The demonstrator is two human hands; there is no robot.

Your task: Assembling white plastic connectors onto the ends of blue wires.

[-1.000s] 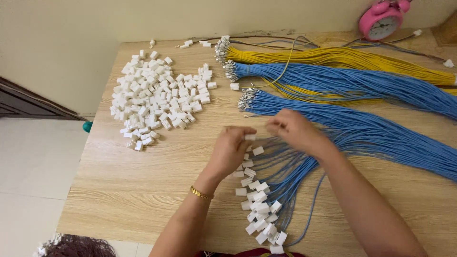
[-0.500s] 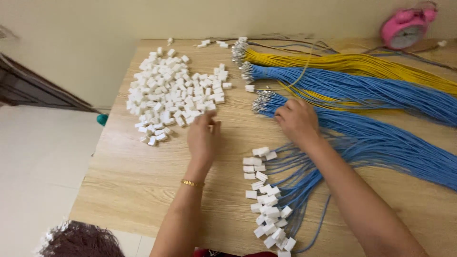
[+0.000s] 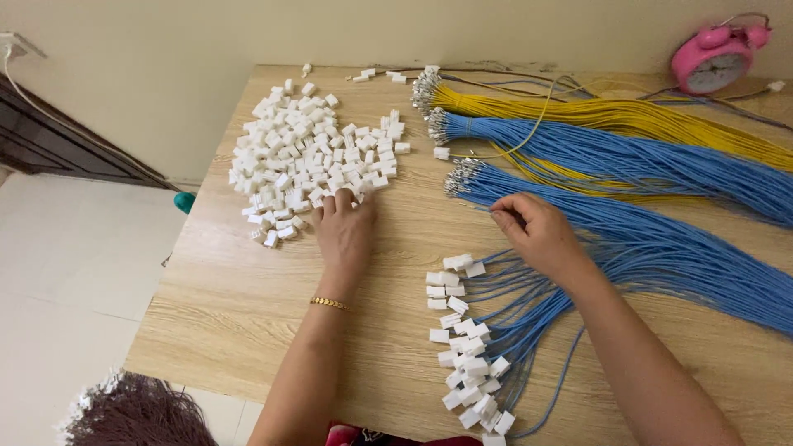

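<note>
Across the wooden counter, taken as the landmark, three bundles of wire fan out from its far middle toward its right edge: one yellow bundle farthest back, a blue bundle just in front of it, and a second, larger blue bundle nearest the person, each with bare metal tips at its left end. On the counter's far left part lies a loose heap of small white plastic connectors, too many to count, with a few strays beyond it near the back edge. Toward the counter's near edge, roughly in the middle, a cluster of blue wires already fitted with white connectors curves down, something over twenty ends showing, though they overlap too much for a firm count. At the counter's far right corner stands one pink alarm clock. The left hand lies palm down with its fingers lightly spread, fingertips touching the near edge of the white heap; whether it has closed on a piece cannot be told. The right hand rests on the nearest blue bundle, just right of its metal tips, its grip drawn together with thumb and fingers pinching at the blue strands. The fitted cluster lies just below and between the two hands, touching neither.
</note>
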